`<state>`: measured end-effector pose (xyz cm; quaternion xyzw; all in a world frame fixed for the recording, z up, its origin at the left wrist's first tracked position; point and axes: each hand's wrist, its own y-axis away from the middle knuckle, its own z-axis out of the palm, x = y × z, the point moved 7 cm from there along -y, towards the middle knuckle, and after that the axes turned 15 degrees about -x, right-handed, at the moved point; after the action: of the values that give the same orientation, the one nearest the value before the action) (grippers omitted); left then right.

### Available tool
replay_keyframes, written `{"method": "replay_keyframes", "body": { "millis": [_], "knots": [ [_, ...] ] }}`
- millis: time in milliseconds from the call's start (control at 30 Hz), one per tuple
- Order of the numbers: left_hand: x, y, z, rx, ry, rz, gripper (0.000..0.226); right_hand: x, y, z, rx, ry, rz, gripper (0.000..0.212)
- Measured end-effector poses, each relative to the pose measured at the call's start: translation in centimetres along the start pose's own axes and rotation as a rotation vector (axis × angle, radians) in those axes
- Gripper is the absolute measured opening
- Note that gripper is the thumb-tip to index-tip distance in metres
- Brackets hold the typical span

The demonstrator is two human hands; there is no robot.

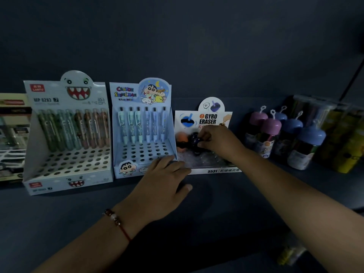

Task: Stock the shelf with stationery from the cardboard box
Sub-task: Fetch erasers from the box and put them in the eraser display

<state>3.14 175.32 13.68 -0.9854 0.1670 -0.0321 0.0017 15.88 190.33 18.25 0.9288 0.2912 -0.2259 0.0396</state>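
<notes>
On the dark shelf (206, 194), the left hand (163, 180) lies flat, steadying the eraser box (213, 170); inside it, the right hand (218, 140) pinches a dark eraser (197, 139) for placing.

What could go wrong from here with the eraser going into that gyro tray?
1. The right hand pinches a dark gyro eraser right beside the orange eraser; setting it down could knock that one out of place.
2. The left hand rests at the front left corner of the gyro eraser tray, against the Crayon Shin-chan pen box; a push may shift either.
3. Dim light may hide the tray's slots.
</notes>
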Motion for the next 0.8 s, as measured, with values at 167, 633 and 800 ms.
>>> {"method": "replay_keyframes", "body": {
  "millis": [167,633,800],
  "knots": [
    [0.0,0.0,-0.1,0.022,0.015,0.01,0.079,-0.6,0.3,0.1,0.012,0.131,0.003,0.028],
    [0.2,1.2,-1.0,0.07,0.263,0.089,0.058,-2.0,6.0,0.2,-0.063,0.228,-0.089,0.059],
    [4.6,2.8,-2.1,0.067,0.34,0.139,0.041,0.0,17.7,-1.2,-0.009,0.154,-0.088,0.056]
  ]
}}
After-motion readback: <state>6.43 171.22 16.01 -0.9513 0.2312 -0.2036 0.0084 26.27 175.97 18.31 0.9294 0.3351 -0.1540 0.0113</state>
